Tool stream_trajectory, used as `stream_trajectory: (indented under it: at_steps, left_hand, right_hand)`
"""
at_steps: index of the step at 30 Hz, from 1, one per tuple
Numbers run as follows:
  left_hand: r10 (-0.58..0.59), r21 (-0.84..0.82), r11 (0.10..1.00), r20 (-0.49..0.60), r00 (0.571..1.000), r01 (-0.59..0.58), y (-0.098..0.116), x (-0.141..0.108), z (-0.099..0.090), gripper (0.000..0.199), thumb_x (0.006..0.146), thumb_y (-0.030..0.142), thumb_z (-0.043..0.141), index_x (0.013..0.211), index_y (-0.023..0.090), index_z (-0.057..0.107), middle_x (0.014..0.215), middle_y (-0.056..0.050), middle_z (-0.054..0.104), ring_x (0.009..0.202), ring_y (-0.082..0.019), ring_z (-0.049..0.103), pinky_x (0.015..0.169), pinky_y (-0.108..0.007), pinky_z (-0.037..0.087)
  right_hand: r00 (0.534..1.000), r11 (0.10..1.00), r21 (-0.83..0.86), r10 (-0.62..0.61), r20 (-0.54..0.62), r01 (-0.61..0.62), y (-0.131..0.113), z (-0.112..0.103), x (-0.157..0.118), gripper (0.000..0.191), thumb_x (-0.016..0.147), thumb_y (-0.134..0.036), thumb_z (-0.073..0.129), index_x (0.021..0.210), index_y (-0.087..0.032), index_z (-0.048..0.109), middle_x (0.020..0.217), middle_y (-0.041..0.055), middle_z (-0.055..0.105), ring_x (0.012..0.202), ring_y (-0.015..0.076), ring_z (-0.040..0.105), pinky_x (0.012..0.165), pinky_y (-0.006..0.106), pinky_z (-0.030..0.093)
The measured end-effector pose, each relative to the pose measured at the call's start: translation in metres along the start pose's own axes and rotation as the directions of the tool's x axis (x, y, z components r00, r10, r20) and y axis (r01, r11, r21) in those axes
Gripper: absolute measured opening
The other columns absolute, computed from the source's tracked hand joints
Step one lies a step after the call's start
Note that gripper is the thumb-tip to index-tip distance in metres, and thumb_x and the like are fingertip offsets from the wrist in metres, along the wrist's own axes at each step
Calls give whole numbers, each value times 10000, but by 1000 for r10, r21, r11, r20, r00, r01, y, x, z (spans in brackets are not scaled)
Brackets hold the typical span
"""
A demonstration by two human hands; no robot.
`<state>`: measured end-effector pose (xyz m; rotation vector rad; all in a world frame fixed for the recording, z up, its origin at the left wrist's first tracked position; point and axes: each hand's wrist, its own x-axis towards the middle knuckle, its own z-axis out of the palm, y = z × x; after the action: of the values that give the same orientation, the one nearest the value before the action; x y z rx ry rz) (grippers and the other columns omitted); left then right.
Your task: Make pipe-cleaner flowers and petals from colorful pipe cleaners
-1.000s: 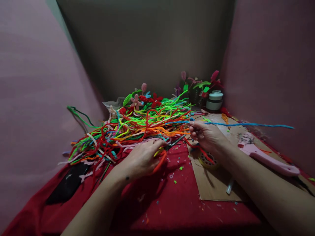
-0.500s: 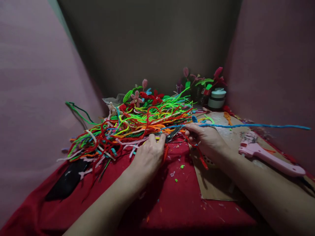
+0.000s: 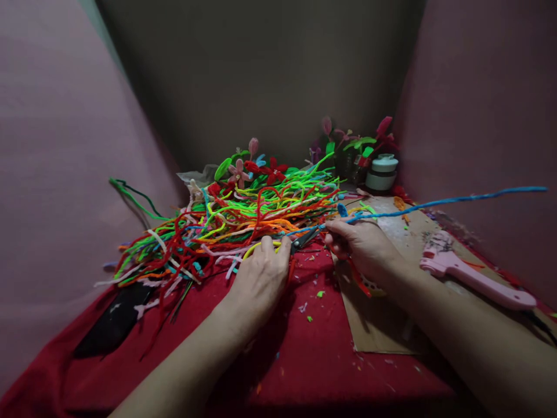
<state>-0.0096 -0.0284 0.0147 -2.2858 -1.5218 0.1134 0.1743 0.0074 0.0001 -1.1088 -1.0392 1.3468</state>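
**Blue stem lifts at its far end while scissors stay at the pile's edge**

Blue chenille, a long pipe cleaner, now slants upward to the right from the right hand; half a second ago it ran almost level, and its free tip sat lower. The grip point has barely shifted: it remains just right of the pile of pipe cleaners.

The right hand is closed around the near end of the blue pipe cleaner, thumb and fingers pinched on it, with a small blue curl showing just above the knuckles. A red strand hangs under the same hand; whether it is gripped or only draped there cannot be told.

The left hand has stayed at the near edge of the pile, fingers curled down over the handles of the scissors. A yellow loop shows at its fingertips. The dark blades point right, toward the blue pipe cleaner, and their tips lie just beside it; how far the blades are parted cannot be made out.

Right of the pile lies a sheet of cardboard, with a pink glue gun on it. Behind the pile stand finished chenille flowers and a small white jar. A red cloth runs under everything.
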Motion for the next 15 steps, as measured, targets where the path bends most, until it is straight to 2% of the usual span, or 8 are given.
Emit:
stream_trajectory:
  at_steps: [5,9,15]
  left_hand:
    - [25,-46,999,29,999,-24,0,1,4,471,835,45,296,1293,132,361,936,-115,495,760,-189,603,606,-272,483]
    - [19,-92,996,44,999,-15,2,2,6,422,844,69,275,1246,127,391,984,-137,515,719,-207,619,560,-297,487]
    - [29,-226,974,49,998,-18,5,1,9,410,833,66,293,1229,117,387,1018,-141,533,763,-221,626,628,-339,503]
  right_hand:
    - [999,1000,-20,-15,46,16,2,-2,0,242,761,-292,578,558,-162,600,548,15,568,425,68,434,399,224,280]
    - [998,999,41,2,56,-4,3,-1,1,228,753,-301,581,572,-163,593,533,4,562,425,68,442,406,218,293]
    - [996,989,146,12,84,-24,1,1,1,127,688,-272,659,707,-161,601,565,-20,596,430,61,471,410,197,318]
